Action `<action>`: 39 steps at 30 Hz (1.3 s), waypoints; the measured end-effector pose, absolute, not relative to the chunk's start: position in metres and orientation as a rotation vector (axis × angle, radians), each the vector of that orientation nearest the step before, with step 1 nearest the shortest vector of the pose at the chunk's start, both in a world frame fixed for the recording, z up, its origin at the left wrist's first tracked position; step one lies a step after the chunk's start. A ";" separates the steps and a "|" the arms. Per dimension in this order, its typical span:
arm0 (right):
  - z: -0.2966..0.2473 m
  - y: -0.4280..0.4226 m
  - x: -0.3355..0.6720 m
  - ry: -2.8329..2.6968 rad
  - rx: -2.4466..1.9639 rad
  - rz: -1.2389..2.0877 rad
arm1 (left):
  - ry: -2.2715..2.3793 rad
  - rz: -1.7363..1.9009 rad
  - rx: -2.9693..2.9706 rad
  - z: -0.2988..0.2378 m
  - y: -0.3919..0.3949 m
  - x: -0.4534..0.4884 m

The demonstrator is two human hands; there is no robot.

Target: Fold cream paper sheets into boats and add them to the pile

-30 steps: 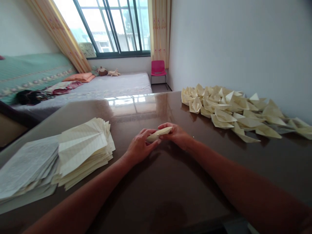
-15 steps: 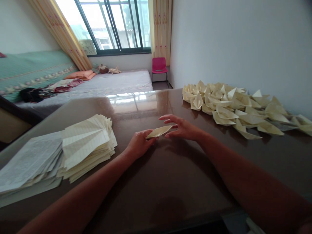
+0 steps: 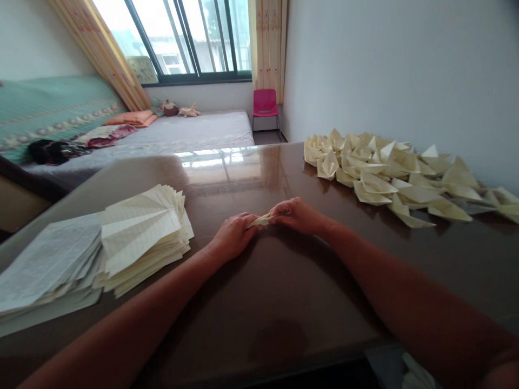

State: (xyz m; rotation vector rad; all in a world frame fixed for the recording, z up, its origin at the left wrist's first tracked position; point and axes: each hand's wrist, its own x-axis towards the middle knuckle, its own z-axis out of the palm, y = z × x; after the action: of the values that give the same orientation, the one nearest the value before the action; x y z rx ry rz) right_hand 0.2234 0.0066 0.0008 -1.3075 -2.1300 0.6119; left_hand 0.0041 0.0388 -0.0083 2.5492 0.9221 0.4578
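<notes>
A small piece of folded cream paper (image 3: 264, 220) is held just over the middle of the brown table (image 3: 259, 292). My left hand (image 3: 237, 233) pinches its left end, and my right hand (image 3: 295, 214) is closed on its right end. Fingers of both hands cover most of the paper, so only a narrow middle strip shows. To the left of my left hand lies a stack of cream lined sheets (image 3: 141, 227), the top one creased. Beyond my right hand, folded paper boats (image 3: 377, 183) are heaped along the wall side.
Greyish printed sheets (image 3: 52, 259) lie at the table's left, partly under the cream stack. Past the table's far edge are a bed (image 3: 203, 129) and a pink chair (image 3: 265, 104). The white wall (image 3: 397, 70) bounds the right side.
My right hand, with fingers spread half a second ago, has closed on the right end of the folded paper. The paper now looks narrower between both hands. The view has tilted slightly.
</notes>
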 end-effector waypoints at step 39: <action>-0.002 0.013 0.232 -1.697 -1.147 1.170 | 0.965 0.529 2.041 -0.004 0.042 0.005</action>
State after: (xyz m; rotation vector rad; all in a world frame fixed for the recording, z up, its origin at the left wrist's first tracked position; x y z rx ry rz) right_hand 0.2323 0.0128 -0.0022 -1.1468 -1.6968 1.1701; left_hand 0.0053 0.0423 -0.0040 2.0414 0.9650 0.5288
